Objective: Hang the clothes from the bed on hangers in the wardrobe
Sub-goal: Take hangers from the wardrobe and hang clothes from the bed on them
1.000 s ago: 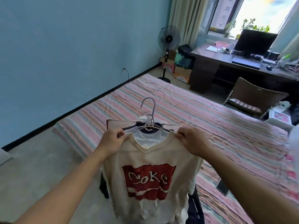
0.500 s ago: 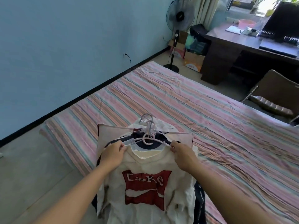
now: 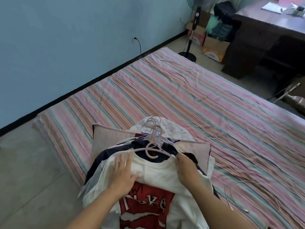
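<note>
A cream T-shirt (image 3: 165,176) with a red print is lying on top of a pile of hung clothes at the near corner of the striped bed (image 3: 198,100). The left hand (image 3: 122,172) is lying flat on the shirt's left shoulder, fingers straight and spread, pressing the cloth down. The right hand (image 3: 186,167) is resting at the shirt's right shoulder with its fingers curled around the collar edge, just where the arm of a pink hanger (image 3: 153,151) runs in under the fabric; whether it is gripping the hanger too cannot be told. The two hands are sitting apart, one on each side of the neckline. The hanger's hook is curling over the open collar, above a dark navy garment (image 3: 105,154) lying beneath the shirt. Further hangers (image 3: 151,124) are sticking out behind it, stacked with a pale pink garment (image 3: 105,139) and a white one (image 3: 175,129). A fan (image 3: 191,42) is standing on the floor beyond the bed, near cardboard boxes (image 3: 214,47) and a dark desk (image 3: 264,30).
</note>
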`<state>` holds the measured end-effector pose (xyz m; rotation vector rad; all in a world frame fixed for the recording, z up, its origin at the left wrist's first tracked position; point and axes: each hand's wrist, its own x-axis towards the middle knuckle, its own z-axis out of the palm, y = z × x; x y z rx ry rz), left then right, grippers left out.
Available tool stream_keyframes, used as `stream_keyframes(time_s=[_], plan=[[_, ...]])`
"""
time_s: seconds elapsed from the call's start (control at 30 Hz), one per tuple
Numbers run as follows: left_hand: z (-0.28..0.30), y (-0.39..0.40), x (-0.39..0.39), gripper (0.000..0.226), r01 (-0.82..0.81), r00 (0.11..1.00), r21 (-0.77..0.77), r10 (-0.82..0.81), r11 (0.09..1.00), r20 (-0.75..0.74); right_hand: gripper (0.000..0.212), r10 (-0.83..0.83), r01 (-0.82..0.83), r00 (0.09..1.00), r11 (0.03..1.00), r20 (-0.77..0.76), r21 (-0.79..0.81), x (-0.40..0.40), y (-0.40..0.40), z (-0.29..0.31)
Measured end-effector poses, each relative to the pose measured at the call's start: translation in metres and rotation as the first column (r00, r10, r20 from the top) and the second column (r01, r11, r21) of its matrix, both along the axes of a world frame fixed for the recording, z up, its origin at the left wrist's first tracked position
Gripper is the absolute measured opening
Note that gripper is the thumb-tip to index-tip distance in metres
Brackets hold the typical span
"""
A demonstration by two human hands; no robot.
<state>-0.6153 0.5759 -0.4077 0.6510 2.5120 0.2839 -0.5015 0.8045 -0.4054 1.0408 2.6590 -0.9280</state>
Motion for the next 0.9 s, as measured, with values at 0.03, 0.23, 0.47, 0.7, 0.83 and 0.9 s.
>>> stream_keyframes(time_s=[0.03,0.23,0.47,0.7,0.83,0.9], plan=[[-0.006,-0.001,-0.001,0.086,-0.025,0.999,0.004,0.025,1.000,0.030,0.010,-0.031,0.031,0.999,1.000,-0.018,0.001,-0.003,-0.002,-0.003],[-0.013,0.004,-0.003,0.088,-0.047,0.997,-0.058,0.051,0.997,0.064,0.079,0.189,-0.192,0.981,0.973,0.038,0.127,-0.010,-0.031,-0.001],[0.029,0.012,-0.017,0.076,0.048,0.999,-0.034,-0.049,0.998,-0.015,0.084,0.333,-0.353,0.933,0.921,0.137,0.168,-0.011,-0.044,0.029],[0.117,-0.011,-0.022,0.072,0.213,0.970,0.042,-0.207,0.976,-0.126,0.062,0.417,-0.430,0.903,0.880,0.103,0.201,-0.017,-0.076,0.105],[0.182,-0.047,-0.006,0.071,0.224,0.964,0.014,-0.219,0.975,-0.150,0.055,0.462,-0.460,0.885,0.855,0.054,0.237,-0.011,-0.113,0.165],[0.213,-0.073,0.005,0.066,0.230,0.961,-0.007,-0.228,0.973,-0.157,0.053,0.491,-0.484,0.870,0.836,0.042,0.257,-0.006,-0.135,0.198]])
